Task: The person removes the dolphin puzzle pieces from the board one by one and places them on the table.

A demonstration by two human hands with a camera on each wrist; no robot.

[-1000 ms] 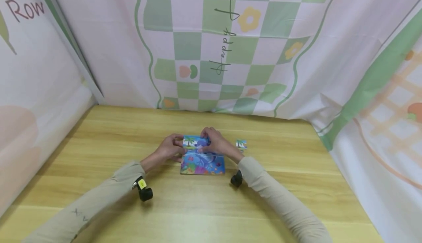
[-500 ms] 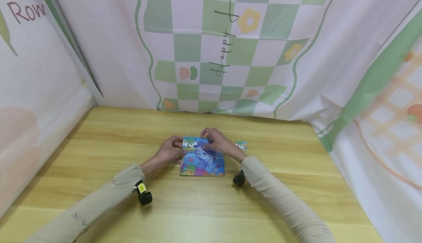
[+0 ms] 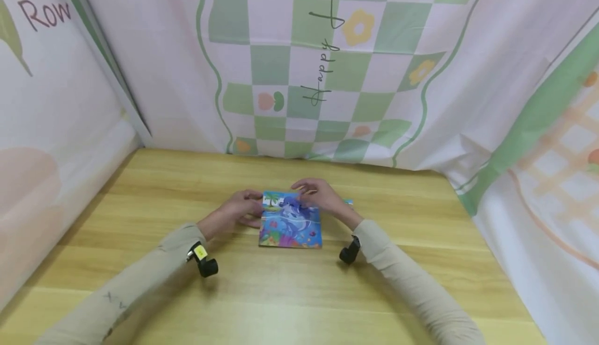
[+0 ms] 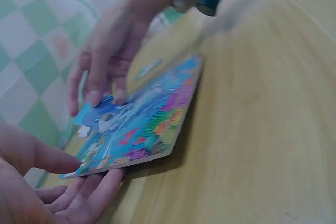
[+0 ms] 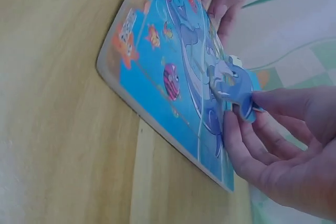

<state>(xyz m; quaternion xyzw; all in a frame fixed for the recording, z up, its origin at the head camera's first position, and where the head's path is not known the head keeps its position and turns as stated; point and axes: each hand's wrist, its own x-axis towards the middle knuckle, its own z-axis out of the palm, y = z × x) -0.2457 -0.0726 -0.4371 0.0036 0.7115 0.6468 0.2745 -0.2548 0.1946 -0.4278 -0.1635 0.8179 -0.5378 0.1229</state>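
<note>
A dolphin jigsaw puzzle on a thin board shows blue sea, fish and coral. My left hand grips its left edge; in the left wrist view the thumb is on top and fingers lie underneath. At the far right part of the board, my right hand pinches a puzzle piece with a dolphin's head between thumb and fingers. That piece stands tilted off the board's surface in the right wrist view, its lower edge close over the picture.
Another loose puzzle piece lies on the wooden table just beyond my right wrist, mostly hidden by it. Printed curtains close off the back and both sides of the table.
My right hand has shifted slightly right and away over the board, uncovering more of the dolphin and hiding most of the loose piece. My left hand keeps its grip on the board's edge.
</note>
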